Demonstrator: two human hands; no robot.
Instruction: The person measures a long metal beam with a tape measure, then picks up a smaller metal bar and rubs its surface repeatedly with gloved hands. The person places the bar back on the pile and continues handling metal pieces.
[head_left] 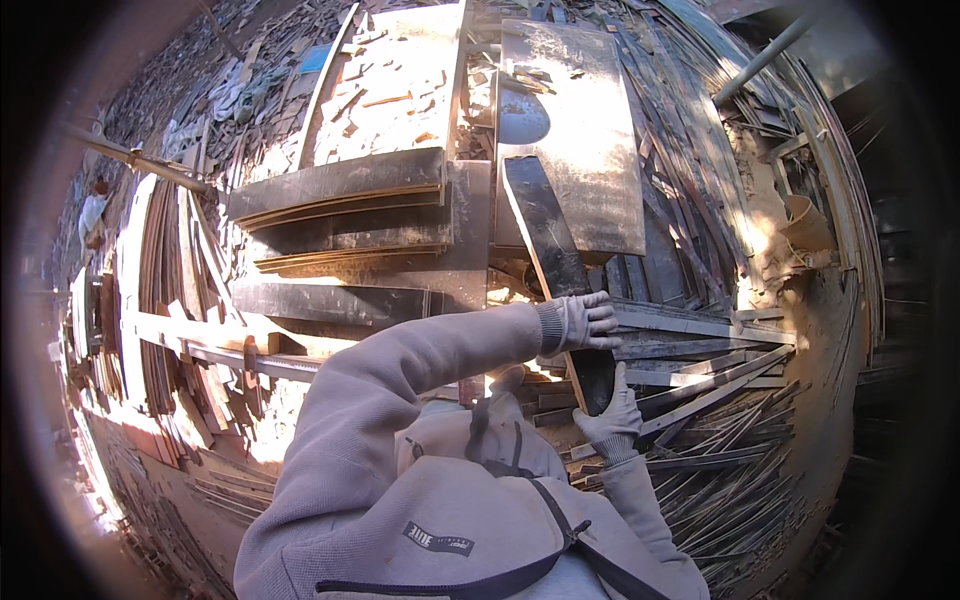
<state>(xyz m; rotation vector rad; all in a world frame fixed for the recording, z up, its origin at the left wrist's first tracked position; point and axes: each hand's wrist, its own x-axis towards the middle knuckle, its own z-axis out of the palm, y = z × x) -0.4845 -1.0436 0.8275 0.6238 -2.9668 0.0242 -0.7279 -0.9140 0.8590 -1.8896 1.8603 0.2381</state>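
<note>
A long dark plank [548, 225] with a pale cut edge stretches away from me. Its far end overlaps a worn, pale-topped sheet and its near end is by my body. My left hand [580, 324], in a light knit-cuffed glove, lies across the top of the plank with its fingers stretched out flat. Lower down, my right hand [612, 418], also gloved, grips the near end of the plank at its right corner. The undersides of the right fingers are hidden.
Left of the plank lie stacked dark boards [340, 190] with layered edges. A metal-edged rail [230, 350] runs at the left. Heaps of thin wood strips [720, 440] spread at the right. A pole [765, 58] stands at the upper right, and wood scraps [390, 90] cover a sheet ahead.
</note>
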